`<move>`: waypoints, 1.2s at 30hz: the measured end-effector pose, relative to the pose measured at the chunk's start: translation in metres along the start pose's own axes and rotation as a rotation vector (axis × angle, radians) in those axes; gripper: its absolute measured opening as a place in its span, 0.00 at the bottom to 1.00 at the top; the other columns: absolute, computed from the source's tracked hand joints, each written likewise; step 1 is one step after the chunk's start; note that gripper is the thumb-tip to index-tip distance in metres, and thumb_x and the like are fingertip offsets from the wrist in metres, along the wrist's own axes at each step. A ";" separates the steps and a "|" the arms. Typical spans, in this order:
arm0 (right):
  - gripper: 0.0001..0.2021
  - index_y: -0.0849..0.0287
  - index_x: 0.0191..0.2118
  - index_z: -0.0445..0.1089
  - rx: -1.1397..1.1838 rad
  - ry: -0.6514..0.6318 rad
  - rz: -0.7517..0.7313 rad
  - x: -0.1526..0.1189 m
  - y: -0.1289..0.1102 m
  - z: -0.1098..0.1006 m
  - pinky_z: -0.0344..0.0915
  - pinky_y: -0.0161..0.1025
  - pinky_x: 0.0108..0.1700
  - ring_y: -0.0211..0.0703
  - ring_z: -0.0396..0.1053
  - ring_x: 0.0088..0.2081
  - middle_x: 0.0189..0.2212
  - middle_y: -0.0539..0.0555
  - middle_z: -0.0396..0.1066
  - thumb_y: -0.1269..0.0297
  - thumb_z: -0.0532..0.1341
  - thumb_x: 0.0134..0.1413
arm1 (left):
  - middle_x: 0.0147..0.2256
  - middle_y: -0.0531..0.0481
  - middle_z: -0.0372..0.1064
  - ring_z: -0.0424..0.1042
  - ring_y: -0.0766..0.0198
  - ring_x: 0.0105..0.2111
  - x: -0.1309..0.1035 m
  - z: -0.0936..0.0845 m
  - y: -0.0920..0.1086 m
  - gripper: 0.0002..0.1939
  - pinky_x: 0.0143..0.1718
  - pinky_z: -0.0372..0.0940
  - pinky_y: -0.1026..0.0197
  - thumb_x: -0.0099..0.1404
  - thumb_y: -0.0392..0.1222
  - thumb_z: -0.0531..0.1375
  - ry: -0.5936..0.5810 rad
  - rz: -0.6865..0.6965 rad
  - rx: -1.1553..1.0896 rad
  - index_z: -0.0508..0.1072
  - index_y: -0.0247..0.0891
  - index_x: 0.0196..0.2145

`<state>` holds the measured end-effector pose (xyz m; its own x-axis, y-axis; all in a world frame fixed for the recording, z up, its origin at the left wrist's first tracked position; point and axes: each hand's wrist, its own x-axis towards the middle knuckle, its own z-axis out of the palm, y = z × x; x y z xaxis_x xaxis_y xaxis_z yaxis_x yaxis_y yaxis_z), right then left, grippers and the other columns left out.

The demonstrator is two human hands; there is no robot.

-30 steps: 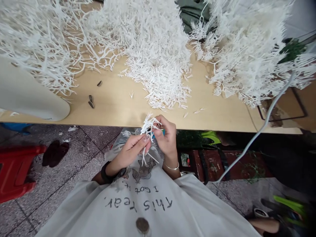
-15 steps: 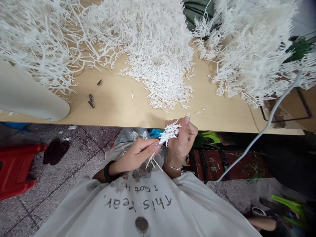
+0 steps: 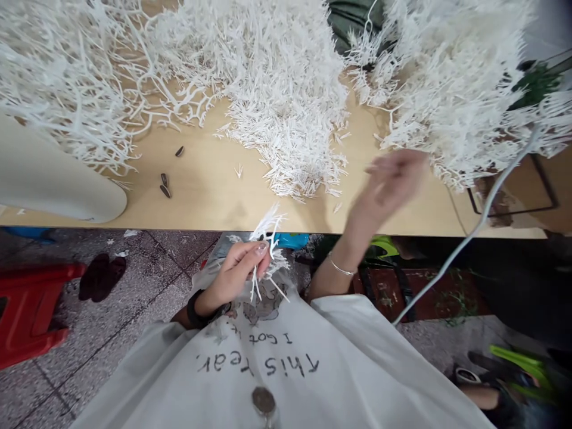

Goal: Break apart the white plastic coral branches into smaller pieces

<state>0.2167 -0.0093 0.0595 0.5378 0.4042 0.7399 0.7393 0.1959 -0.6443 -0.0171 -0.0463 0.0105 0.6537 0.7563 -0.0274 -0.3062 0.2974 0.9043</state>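
Note:
In my left hand (image 3: 239, 268), thumb and fingers pinch a white plastic branch piece (image 3: 268, 226) with thin twigs, just off the table's front edge. My right hand (image 3: 395, 179) is over the table at the right, smeared by motion, close to the right-hand heap of white branched pieces (image 3: 456, 101). Whether it holds anything cannot be made out. A middle heap of small white sprigs (image 3: 295, 143) lies on the table (image 3: 201, 185) between and beyond my hands. To the left is a pile of longer, barer white branches (image 3: 84, 107).
A pale cylinder (image 3: 58, 173) lies at the table's left. Several dark seeds (image 3: 165, 185) sit near it. A grey-white cable (image 3: 469, 244) runs diagonally on the right. A red stool (image 3: 36, 310) and dark slippers (image 3: 102, 277) are on the floor at left.
My right hand has left the branch piece and swung right and forward toward the right heap. My left hand has moved slightly left, still pinching the piece.

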 end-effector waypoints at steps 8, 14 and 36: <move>0.13 0.55 0.46 0.67 0.154 -0.521 0.101 -0.031 -0.013 0.010 0.62 0.46 0.48 0.43 0.67 0.43 0.44 0.56 0.71 0.57 0.56 0.59 | 0.16 0.56 0.50 0.48 0.71 0.17 0.005 -0.004 -0.004 0.26 0.21 0.42 0.61 0.68 0.54 0.51 -0.021 -0.053 0.004 0.59 0.36 0.17; 0.15 0.58 0.43 0.72 0.588 -1.160 0.033 -0.034 -0.043 -0.007 0.66 0.38 0.42 0.38 0.71 0.38 0.37 0.54 0.74 0.54 0.61 0.55 | 0.15 0.56 0.52 0.50 0.72 0.18 0.007 -0.006 -0.002 0.26 0.23 0.45 0.62 0.68 0.53 0.51 -0.120 -0.076 0.057 0.60 0.35 0.16; 0.13 0.60 0.27 0.62 0.685 -1.663 -0.190 -0.032 -0.041 0.003 0.50 0.30 0.26 0.29 0.49 0.23 0.21 0.45 0.53 0.60 0.55 0.62 | 0.10 0.57 0.48 0.45 0.73 0.12 0.004 -0.019 0.008 0.24 0.18 0.39 0.62 0.59 0.51 0.59 -0.349 -0.334 -0.058 0.60 0.37 0.12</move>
<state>0.1680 -0.0273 0.0621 -0.7672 0.6269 0.1360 0.2245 0.4609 -0.8586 -0.0304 -0.0301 0.0100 0.9128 0.3762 -0.1590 -0.0713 0.5301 0.8449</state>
